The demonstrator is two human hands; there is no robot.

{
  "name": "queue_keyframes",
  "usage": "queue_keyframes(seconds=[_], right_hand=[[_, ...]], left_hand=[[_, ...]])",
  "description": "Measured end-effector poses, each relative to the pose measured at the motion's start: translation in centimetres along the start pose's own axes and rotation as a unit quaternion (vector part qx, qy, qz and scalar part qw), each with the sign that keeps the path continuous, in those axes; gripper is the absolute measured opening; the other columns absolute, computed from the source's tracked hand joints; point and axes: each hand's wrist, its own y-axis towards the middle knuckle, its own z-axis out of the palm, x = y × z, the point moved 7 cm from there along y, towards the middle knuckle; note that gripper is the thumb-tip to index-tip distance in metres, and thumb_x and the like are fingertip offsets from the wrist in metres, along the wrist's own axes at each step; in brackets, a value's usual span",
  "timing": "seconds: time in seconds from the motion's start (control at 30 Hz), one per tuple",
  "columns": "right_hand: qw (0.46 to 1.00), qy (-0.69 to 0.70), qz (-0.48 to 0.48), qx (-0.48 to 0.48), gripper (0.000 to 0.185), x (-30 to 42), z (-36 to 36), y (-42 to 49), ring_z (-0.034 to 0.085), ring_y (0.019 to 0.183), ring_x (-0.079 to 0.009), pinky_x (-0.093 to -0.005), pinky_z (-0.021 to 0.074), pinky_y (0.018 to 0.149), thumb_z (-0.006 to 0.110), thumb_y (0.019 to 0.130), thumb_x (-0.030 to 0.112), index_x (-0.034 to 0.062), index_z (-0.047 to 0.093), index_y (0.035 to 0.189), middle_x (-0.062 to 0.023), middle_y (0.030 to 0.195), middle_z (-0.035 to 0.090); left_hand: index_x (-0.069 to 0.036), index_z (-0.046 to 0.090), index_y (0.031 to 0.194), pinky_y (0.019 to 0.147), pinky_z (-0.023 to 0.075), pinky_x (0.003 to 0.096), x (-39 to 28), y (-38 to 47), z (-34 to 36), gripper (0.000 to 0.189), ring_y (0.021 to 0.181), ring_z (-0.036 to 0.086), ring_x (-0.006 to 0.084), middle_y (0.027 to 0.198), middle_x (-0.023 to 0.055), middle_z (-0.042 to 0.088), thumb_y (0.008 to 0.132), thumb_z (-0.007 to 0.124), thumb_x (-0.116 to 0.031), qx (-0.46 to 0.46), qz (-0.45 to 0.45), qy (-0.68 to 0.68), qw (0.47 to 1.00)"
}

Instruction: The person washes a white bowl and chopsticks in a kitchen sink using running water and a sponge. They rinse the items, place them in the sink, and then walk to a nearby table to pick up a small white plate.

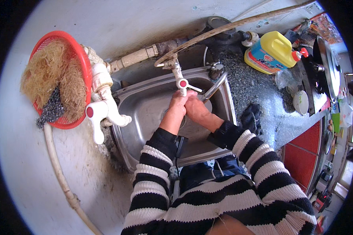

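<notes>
Over a stainless steel sink (138, 123), my left hand (179, 101) and my right hand (195, 107) are pressed together, right under the spout of a white plastic tap (183, 83) with a red-capped lever. The hands overlap, so their fingers and palms are mostly hidden. No object shows between them. A curved metal faucet spout (216, 85) reaches into the basin beside my right hand. Below my wrists lies the drain (182, 122), partly covered by my forearms. Black cuffs of a striped sweater (153, 173) sit at both wrists.
At left, a red plastic basket (88, 70) holds fibrous scrubbers (73, 88) and a steel-wool pad (51, 108), near a second white tap (101, 110). On the granite counter (273, 97) stand a yellow detergent jug (272, 53), a dark cloth (251, 117) and a white bowl (300, 102).
</notes>
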Motion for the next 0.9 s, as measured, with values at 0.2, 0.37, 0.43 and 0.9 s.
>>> queue_keyframes(seconds=[0.2,0.37,0.43,0.9], right_hand=[[0.894,0.396,0.186,-0.095,0.023,-2.6,-0.1,-0.1,0.062,0.083,-0.0199,-0.0334,0.0477,0.072,0.055,0.080,0.004,0.0008,0.065,0.101,-0.0100,0.092,0.066],[0.898,0.388,0.200,-0.052,0.024,-3.9,3.7,1.7,0.061,0.086,-0.0261,-0.0372,0.0482,0.076,0.056,0.081,0.009,-0.0013,0.061,0.103,-0.0132,0.093,0.065],[0.957,0.265,0.109,-0.043,0.025,-2.1,3.1,2.6,0.060,0.090,-0.0327,-0.0417,0.0481,0.077,0.056,0.081,0.013,-0.0009,0.059,0.101,-0.0179,0.094,0.063],[0.995,0.091,-0.010,0.051,0.029,0.5,2.3,0.9,0.058,0.100,-0.0333,-0.0466,0.0471,0.083,0.056,0.084,0.022,0.0017,0.059,0.104,-0.0195,0.101,0.062]], left_hand=[[-0.003,0.062,0.083,0.064,0.0517,0.0334,2.5,2.3,-0.3,0.015,0.072,0.063,0.0199,0.078,0.0080,0.065,0.077,0.068,-0.016,0.107,-0.048,-0.131,0.984],[-0.005,0.059,0.091,0.065,0.0486,0.0302,1.2,-0.6,-2.2,0.018,0.075,0.059,0.0157,0.084,0.0041,0.062,0.084,0.061,-0.021,-0.081,0.043,-0.100,0.991],[-0.004,0.058,0.105,0.073,0.0461,0.0295,0.4,-1.7,-4.3,0.025,0.089,0.056,0.0146,0.099,0.0044,0.060,0.089,0.059,-0.023,-0.133,0.095,-0.054,0.985],[-0.002,0.061,0.111,0.088,0.0433,0.0383,-1.4,-3.1,-0.8,0.042,0.102,0.060,0.0268,0.110,0.0157,0.064,0.081,0.063,-0.033,-0.041,0.079,0.231,0.969]])
